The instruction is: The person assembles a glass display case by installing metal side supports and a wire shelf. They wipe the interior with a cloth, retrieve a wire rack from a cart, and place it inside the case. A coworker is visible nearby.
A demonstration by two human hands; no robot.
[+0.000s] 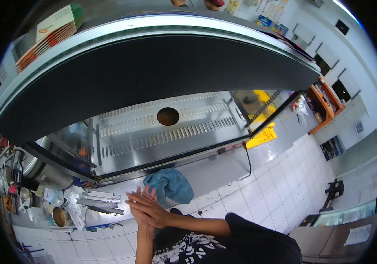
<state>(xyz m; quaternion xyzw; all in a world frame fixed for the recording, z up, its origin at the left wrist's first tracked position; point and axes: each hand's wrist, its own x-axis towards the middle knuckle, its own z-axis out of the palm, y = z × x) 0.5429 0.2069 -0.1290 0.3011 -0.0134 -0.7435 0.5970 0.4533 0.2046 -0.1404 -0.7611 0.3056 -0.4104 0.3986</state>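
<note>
Across the middle of the frame I see a long display cabinet with a black panel and clear sides (122, 71); inside lies a slotted silver metal plate (131, 152) with a round hole near its centre. At the left edge of the frame stands a round, shiny steel pot (58, 180), its contents out of my sight. Lower left, a small round cup (61, 217) shows something brown inside. At the right, an orange open-fronted shelf (319, 105) holds assorted small things.

Below the cabinet, at lower centre, the person's right hand (154, 213) lies across the left hand (140, 216), both flattened, fingers extended, pressed together; I can't tell whether anything sits between the palms. Just beyond the fingers, a crumpled blue-green cloth (171, 185) rests on the counter against the cabinet's front; whether the fingertips touch it, I can't say. Left of the hands lies a pile of straight grey metal strips (100, 203).
</note>
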